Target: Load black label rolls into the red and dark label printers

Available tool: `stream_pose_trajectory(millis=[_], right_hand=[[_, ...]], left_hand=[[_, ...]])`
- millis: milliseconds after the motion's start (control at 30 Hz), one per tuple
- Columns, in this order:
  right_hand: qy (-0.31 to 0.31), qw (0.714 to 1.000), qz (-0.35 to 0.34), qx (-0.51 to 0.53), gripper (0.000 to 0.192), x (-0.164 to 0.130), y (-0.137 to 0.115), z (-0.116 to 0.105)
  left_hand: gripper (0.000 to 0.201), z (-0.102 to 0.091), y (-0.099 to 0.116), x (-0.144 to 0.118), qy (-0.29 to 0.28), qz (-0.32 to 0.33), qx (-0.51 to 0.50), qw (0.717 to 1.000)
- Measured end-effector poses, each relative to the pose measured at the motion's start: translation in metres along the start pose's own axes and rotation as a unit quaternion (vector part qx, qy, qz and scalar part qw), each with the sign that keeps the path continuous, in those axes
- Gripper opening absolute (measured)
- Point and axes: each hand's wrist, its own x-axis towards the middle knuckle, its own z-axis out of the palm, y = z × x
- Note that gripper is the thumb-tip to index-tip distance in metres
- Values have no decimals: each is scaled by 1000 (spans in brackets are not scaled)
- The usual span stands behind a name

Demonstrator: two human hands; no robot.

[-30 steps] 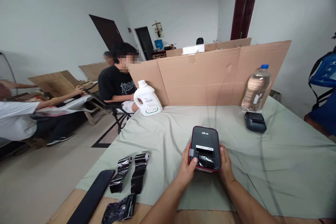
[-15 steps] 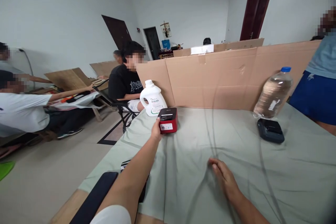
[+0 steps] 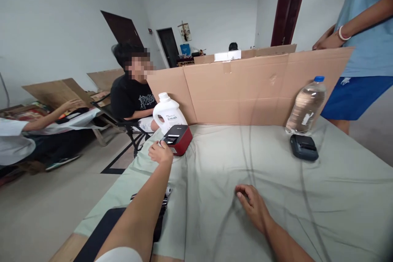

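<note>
1. Red-sided with a black top, the small label printer (image 3: pixel 178 139) sits on the grey-green cloth of the desk (image 3: pixel 337 196), just in front of the white detergent jug (image 3: pixel 168 113) near the left edge.
2. My left hand (image 3: pixel 160 152) is stretched out, loosely curled, fingertips at the printer's near corner; I cannot tell if they grip it.
3. My right hand (image 3: pixel 253 206) lies palm down on the cloth, fingers relaxed and half open, holding nothing.
4. Standing against the cardboard screen (image 3: pixel 245 90), the clear plastic bottle (image 3: pixel 304 106) with a blue cap holds cloudy liquid; a dark printer (image 3: pixel 303 147) lies just before it.
</note>
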Motion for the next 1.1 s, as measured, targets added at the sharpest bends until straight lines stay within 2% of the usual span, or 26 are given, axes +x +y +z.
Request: stream_pose_trajectory(millis=[67, 200, 300, 400, 500, 567, 633, 733, 767, 833, 867, 933, 1000, 1100], right_hand=[[0, 1000, -4, -5, 35, 0, 0, 0], [-4, 1000, -21, -17, 30, 3, -5, -1], [4, 1000, -16, -22, 27, 0, -12, -3], [10, 1000, -1, -27, 25, -20, -19, 0], [-10, 1000, -19, -18, 22, -50, -16, 7], [-30, 999, -36, -11, 17, -60, -8, 4], [-23, 998, -47, -27, 16, -48, 4, -11], [81, 983, -50, -157, 24, 6, 25, -63], [122, 968, -23, -218, 27, 29, 33, -86], [222, 914, 68, -334, 39, 70, 47, -131], [252, 884, 98, -382, 46, 87, 55, -152], [267, 843, 130, -449, 54, 109, 69, -182], [272, 822, 195, -460, 65, 119, 82, -199], [261, 818, 280, -430, 77, 121, 97, -203]], left_hand=[[34, 8, 1, -37, -34, 65, -9, 997], [17, 29, -6, -136, -166, 160, -65, 971], [19, 34, -17, -202, -226, 180, -106, 951], [24, 25, -28, -238, -261, 182, -136, 938], [28, 13, -37, -248, -294, 163, -163, 928], [29, 7, -41, -248, -324, 143, -175, 919], [28, 5, -41, -247, -353, 132, -174, 910], [25, 5, -37, -246, -384, 141, -154, 899], [24, 5, -35, -245, -393, 146, -149, 896], [23, 5, -34, -245, -406, 148, -146, 890], [23, 6, -34, -244, -410, 145, -148, 888], [23, 6, -35, -243, -416, 134, -152, 887], [24, 7, -36, -242, -420, 128, -154, 885], [24, 8, -38, -241, -426, 133, -154, 882]])
